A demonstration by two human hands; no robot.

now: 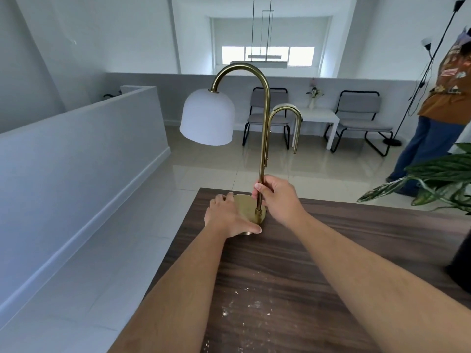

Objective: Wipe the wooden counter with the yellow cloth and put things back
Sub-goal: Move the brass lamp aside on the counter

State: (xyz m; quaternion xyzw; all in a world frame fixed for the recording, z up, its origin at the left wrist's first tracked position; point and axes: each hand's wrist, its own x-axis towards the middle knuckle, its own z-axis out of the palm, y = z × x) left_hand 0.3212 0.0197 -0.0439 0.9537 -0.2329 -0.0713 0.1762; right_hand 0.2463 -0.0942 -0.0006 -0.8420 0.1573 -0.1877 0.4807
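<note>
A brass table lamp (262, 138) with a white dome shade (207, 117) stands near the far left corner of the dark wooden counter (344, 240). My right hand (276, 198) is closed around the lamp's upright stem just above the round base (246, 203). My left hand (229, 216) lies over the left side of that base, fingers curled on its rim. White crumbs or powder (244, 307) are scattered on the counter between my forearms. No yellow cloth is in view.
A leafy plant (433, 179) in a dark pot (461, 261) stands at the counter's right edge. A person (438, 105) stands on the tiled floor beyond it, by a black floor lamp. Two chairs and a small white table line the back wall.
</note>
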